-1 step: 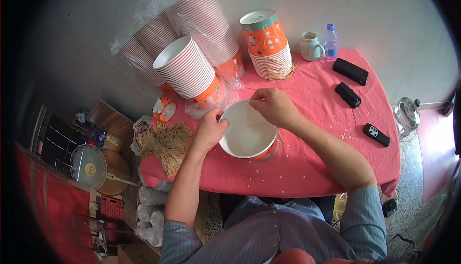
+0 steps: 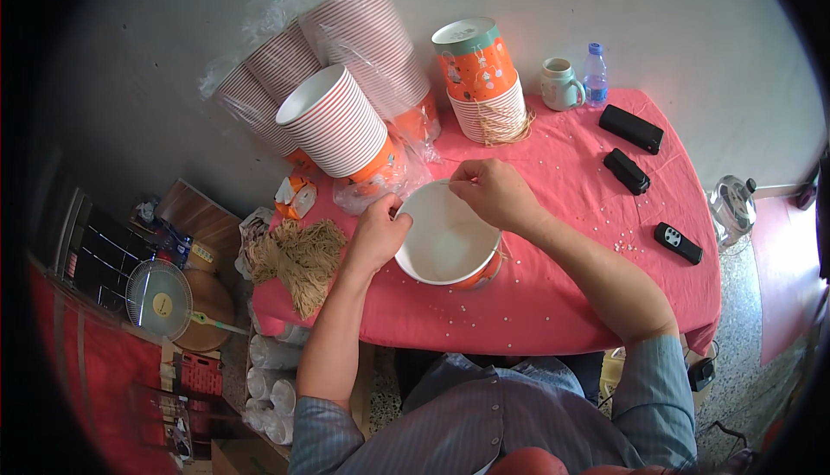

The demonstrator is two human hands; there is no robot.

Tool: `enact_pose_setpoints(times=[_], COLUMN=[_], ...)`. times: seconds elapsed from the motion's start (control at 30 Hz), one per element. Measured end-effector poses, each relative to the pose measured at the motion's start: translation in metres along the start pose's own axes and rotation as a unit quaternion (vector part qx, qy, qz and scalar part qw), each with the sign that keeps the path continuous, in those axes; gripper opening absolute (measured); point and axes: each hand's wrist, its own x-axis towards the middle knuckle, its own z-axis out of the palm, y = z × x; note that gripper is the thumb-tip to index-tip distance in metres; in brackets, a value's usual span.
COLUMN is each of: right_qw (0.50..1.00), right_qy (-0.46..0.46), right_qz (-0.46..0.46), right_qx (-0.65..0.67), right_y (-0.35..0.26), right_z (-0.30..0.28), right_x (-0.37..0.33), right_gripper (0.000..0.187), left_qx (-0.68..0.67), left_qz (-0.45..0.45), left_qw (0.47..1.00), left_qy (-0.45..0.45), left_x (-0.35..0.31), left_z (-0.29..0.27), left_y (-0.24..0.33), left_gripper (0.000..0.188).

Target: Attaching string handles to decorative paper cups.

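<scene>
A white-lined paper bucket (image 2: 450, 246) with an orange printed outside stands on the pink tablecloth in front of me, its mouth tilted toward me. My left hand (image 2: 380, 235) grips the bucket's left rim between thumb and curled fingers. At the far rim, my right hand (image 2: 495, 194) is closed in a pinch; what sits between its fingertips is too small to make out. A thin strand of twine shows at the bucket's right side. Left of my left forearm lies a bundle of tan twine (image 2: 303, 259), spread in loose lengths.
Stacked paper buckets (image 2: 333, 125), some in clear plastic, lean at the back left. Another bucket stack (image 2: 484, 86) with twine stands behind. At the right are a mug (image 2: 560, 86), a water bottle (image 2: 595, 77), black devices (image 2: 631, 129) and a remote (image 2: 678, 243). White bits dot the cloth.
</scene>
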Motion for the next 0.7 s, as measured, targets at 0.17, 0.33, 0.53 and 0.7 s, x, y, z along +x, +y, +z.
enact_pose_setpoints(times=[0.17, 0.33, 0.53, 0.7], right_qw=[1.0, 1.0, 1.0, 1.0], right_qy=[-0.001, 0.007, 0.006, 0.009], right_qz=[0.009, 0.003, -0.002, 0.0], right_qx=[-0.014, -0.023, -0.022, -0.025], right_y=[-0.002, -0.002, -0.004, -0.004], right_z=[-0.002, 0.0, 0.0, 0.0], right_x=[-0.003, -0.002, -0.004, -0.004], right_gripper=[0.026, 0.026, 0.025, 0.025], left_qx=[0.021, -0.017, 0.017, 0.025], left_qz=[0.007, 0.009, 0.012, 0.01], left_qw=[1.0, 1.0, 0.999, 0.999], left_qy=[0.019, 0.015, 0.034, 0.023], left_x=[-0.005, -0.007, -0.007, -0.008], left_z=[0.002, 0.001, 0.001, 0.001], left_y=[0.007, 0.003, 0.008, 0.009], left_gripper=[0.022, 0.021, 0.02, 0.014])
